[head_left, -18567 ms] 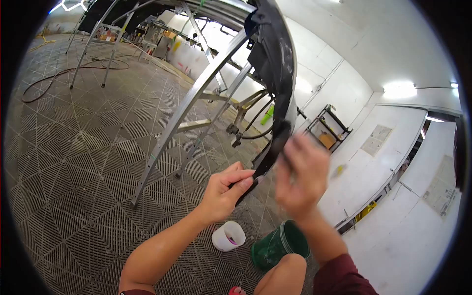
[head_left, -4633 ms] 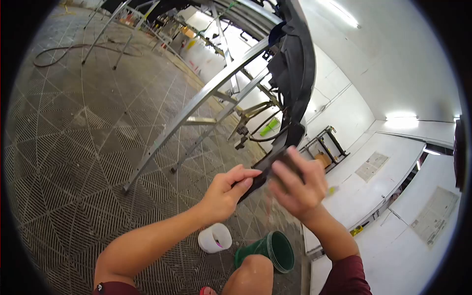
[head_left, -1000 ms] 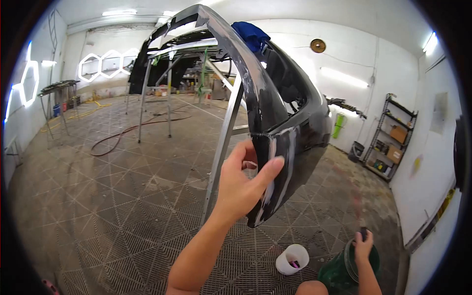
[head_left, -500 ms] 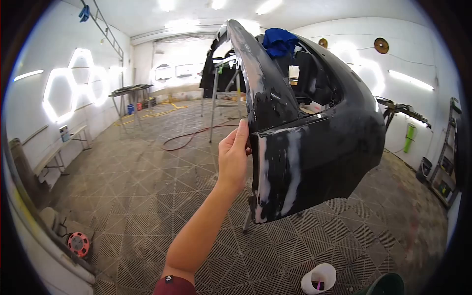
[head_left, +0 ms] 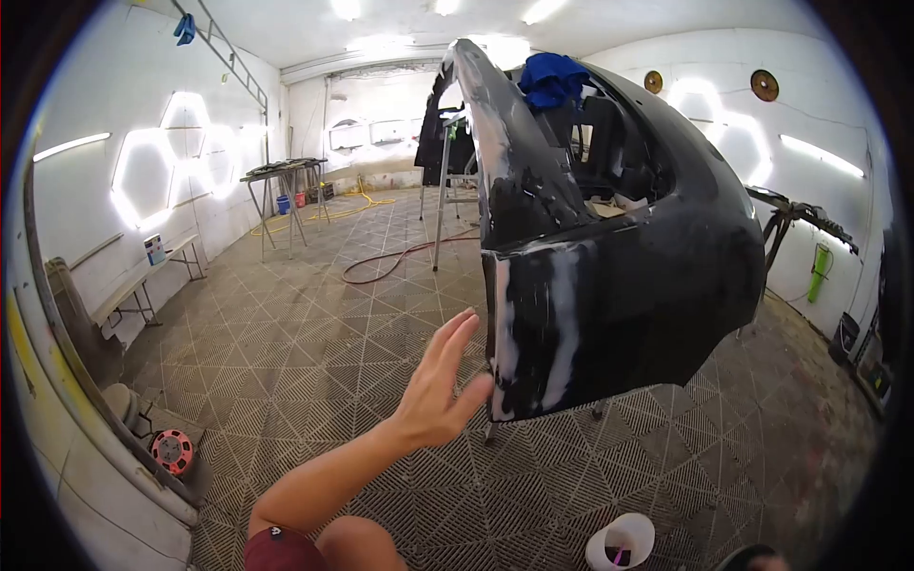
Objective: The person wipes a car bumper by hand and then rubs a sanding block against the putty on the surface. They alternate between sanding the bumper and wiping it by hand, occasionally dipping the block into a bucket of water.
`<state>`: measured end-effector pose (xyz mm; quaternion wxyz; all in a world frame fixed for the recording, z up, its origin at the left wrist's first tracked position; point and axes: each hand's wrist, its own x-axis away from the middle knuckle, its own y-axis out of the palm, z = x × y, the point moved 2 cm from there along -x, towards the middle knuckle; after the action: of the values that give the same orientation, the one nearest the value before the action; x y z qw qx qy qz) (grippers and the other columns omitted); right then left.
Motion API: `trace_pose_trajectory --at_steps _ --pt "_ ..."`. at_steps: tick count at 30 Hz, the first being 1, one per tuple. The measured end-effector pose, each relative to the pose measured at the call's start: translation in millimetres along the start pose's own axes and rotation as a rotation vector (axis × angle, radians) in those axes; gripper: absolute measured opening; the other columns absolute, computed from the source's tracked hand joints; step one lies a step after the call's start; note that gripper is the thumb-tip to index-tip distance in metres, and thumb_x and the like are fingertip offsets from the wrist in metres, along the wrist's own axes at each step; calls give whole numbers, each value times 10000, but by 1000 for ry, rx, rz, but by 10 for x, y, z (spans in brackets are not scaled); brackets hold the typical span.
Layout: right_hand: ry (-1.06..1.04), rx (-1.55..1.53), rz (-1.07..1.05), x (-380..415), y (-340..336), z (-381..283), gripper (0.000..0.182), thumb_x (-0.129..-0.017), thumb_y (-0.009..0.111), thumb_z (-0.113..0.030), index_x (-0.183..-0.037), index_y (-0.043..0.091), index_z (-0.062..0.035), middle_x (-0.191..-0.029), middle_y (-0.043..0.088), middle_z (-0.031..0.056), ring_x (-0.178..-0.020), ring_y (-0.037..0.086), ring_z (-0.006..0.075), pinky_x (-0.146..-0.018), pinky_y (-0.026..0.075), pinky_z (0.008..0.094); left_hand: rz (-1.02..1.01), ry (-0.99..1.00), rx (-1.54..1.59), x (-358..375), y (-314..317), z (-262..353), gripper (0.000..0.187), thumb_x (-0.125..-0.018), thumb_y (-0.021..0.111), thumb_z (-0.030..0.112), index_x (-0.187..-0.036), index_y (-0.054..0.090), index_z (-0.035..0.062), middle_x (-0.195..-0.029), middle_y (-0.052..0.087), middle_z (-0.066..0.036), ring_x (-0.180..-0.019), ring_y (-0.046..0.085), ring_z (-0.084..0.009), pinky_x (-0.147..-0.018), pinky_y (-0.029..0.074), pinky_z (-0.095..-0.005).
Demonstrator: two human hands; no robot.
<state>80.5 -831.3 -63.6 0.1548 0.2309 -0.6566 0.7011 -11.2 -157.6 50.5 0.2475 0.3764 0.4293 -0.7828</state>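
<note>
A large black car body panel (head_left: 638, 295) stands in front of me, with pinkish and grey filler streaks down its left edge. My left hand (head_left: 438, 385) is at the panel's lower left edge, fingers stretched out and pointing up. Its thumb reaches the edge, and the palm holds nothing. Higher up, a blue cloth (head_left: 552, 80) lies over the panel's window frame. At the bottom right of the view, a sliver of my right hand (head_left: 767, 562) shows beside a dark rounded thing; its fingers are cut off by the frame.
A white bucket (head_left: 621, 541) with something dark and pink inside stands on the ribbed tile floor (head_left: 333, 381). A red cord reel (head_left: 172, 452) sits at the left wall. Behind are a red hose (head_left: 386, 265), a stand with dark parts (head_left: 286, 169) and a bench (head_left: 171, 255).
My left hand has let go of the panel's edge near its upper corner and moved down along it, with the fingers now spread. The view has shifted slightly to the left.
</note>
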Motion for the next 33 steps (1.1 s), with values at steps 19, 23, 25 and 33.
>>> trace_pose_trajectory --at_steps 19,23,25,33 --pt "-1237 67 -74 -674 -1214 -4300 511 -938 724 -395 -1281 669 -20 -1062 756 132 -991 723 301 -872 578 406 207 360 -93 -691 170 214 803 -1049 525 147 -1592 8 -140 -1649 -16 -418 -1548 73 -564 -1269 168 -529" --pt "-826 171 -537 -1725 305 -4778 569 -986 683 -404 -1398 596 -21 -1198 680 157 -943 706 261 -786 630 381 236 302 -207 -922 151 252 709 -1063 466 107 -1596 66 -137 -1668 47 -382 -1558 81 -536 -1276 120 -529" --pt "-744 306 -644 -2063 1020 -4856 610 -998 663 -380 -1473 539 -18 -1379 622 226 -1069 708 325 -857 641 418 247 315 -181 -719 296 170 709 -1059 464 98 -1596 65 -137 -1668 45 -383 -1559 83 -535 -1276 122 -527" --pt "-813 240 -829 -2271 1810 -5088 523 -997 666 -344 -1376 595 10 -1318 643 208 -1082 701 354 -867 644 446 143 313 -228 639 864 -324 813 -1009 553 113 -1588 51 -156 -1631 77 -438 -1550 110 -553 -1259 149 -604"
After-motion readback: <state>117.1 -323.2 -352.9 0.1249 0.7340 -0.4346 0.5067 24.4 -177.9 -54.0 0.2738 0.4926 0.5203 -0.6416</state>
